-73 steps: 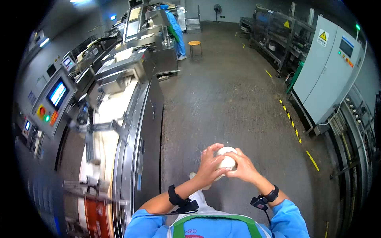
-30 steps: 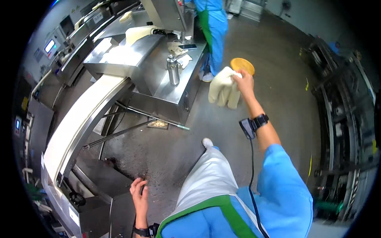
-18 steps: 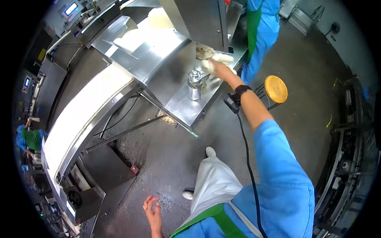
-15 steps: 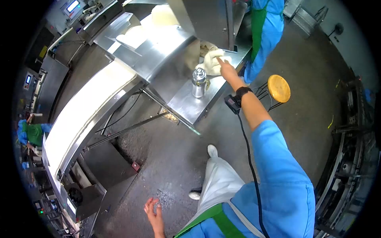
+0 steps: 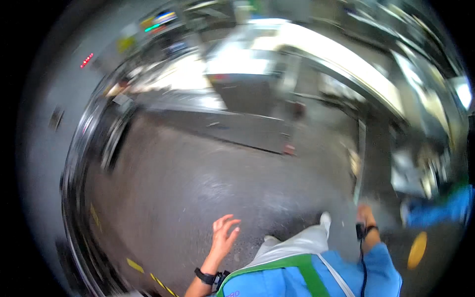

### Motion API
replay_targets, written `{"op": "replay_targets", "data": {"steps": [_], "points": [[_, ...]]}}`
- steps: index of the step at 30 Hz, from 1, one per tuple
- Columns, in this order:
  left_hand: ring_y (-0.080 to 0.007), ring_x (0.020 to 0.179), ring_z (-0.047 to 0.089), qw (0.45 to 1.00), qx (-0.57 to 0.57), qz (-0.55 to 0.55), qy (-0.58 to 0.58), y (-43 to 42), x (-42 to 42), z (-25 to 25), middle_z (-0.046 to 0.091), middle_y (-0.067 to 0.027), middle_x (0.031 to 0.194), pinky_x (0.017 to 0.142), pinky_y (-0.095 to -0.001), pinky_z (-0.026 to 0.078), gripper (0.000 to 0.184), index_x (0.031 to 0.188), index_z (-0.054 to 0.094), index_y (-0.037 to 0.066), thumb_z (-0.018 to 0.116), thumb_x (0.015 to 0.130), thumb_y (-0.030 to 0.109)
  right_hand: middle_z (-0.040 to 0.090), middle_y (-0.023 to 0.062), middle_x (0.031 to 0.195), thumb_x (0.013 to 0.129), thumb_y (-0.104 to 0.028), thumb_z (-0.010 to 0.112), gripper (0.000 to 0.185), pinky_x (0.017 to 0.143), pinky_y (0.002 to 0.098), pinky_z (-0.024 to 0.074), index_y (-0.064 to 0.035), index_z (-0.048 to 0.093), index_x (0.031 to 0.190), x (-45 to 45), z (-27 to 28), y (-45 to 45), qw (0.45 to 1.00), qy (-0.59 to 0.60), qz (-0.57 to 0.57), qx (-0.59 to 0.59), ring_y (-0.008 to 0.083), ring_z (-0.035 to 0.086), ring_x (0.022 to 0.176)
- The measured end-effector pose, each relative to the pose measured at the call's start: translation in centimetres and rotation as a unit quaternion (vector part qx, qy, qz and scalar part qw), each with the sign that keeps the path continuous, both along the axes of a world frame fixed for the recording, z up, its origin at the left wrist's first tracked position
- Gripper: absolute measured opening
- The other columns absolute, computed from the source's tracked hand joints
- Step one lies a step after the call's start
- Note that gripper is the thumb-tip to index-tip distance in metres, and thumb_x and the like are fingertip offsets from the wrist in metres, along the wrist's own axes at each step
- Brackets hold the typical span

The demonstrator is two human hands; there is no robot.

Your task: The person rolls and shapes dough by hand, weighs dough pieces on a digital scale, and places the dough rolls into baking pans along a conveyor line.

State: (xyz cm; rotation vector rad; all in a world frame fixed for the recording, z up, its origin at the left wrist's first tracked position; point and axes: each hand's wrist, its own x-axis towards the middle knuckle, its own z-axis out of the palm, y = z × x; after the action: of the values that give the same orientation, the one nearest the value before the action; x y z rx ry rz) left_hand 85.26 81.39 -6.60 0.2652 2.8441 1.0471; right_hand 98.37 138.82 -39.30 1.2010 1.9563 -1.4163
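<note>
My left hand (image 5: 225, 236) hangs over the bare floor with its fingers spread and bent, holding nothing. A black wrist strap (image 5: 205, 275) is on that arm. My right hand (image 5: 365, 214) is low at my right side, and its fingers are too smeared to read. Around its wrist sits a black strap with a small device (image 5: 363, 231), and a cable runs from it down my sleeve. Closest to the right hand is the end of a thin metal rail (image 5: 360, 171) of the machine frame.
A curved white conveyor (image 5: 346, 52) runs across the upper right. A steel machine housing (image 5: 247, 91) stands ahead, beside a long metal counter (image 5: 173, 101). At the right are a blurred co-worker in blue (image 5: 440, 208) and a yellow stool (image 5: 417, 250). Striped tape (image 5: 161, 284) marks the floor.
The view has swung strongly to the left. My right hand has come away from the white cloth-like item by the steel flask and dropped to my side. My left hand is still raised.
</note>
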Motion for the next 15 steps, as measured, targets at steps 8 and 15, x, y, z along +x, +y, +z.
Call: {"op": "replay_targets", "data": {"steps": [8, 15], "points": [[-0.0287, 0.109, 0.033, 0.989, 0.027, 0.12, 0.076, -21.1, -7.3, 3.4, 0.043, -0.0106, 0.115, 0.09, -0.0402, 0.029, 0.025, 0.098, 0.056, 0.011, 0.054, 0.074, 0.017, 0.055, 0.0046, 0.073, 0.08, -0.012, 0.048, 0.008, 0.047, 0.0299, 0.0479, -0.007, 0.052, 0.083, -32.6, 12.2, -26.1, 0.967, 0.045, 0.246, -0.038, 0.0154, 0.056, 0.058], [-0.0285, 0.106, 0.036, 0.952, -0.012, 0.29, 0.098, -41.8, -15.2, 0.8, 0.044, -0.0102, 0.112, 0.09, -0.0393, 0.03, 0.023, 0.095, 0.057, 0.011, 0.057, 0.073, 0.015, 0.054, 0.0102, 0.065, 0.078, -0.014, 0.047, 0.014, 0.044, 0.0307, 0.0418, -0.0026, 0.055, 0.082, -58.6, 13.7, -55.8, 0.887, 0.195, 0.417, 0.019, 0.0168, 0.053, 0.052]]}}
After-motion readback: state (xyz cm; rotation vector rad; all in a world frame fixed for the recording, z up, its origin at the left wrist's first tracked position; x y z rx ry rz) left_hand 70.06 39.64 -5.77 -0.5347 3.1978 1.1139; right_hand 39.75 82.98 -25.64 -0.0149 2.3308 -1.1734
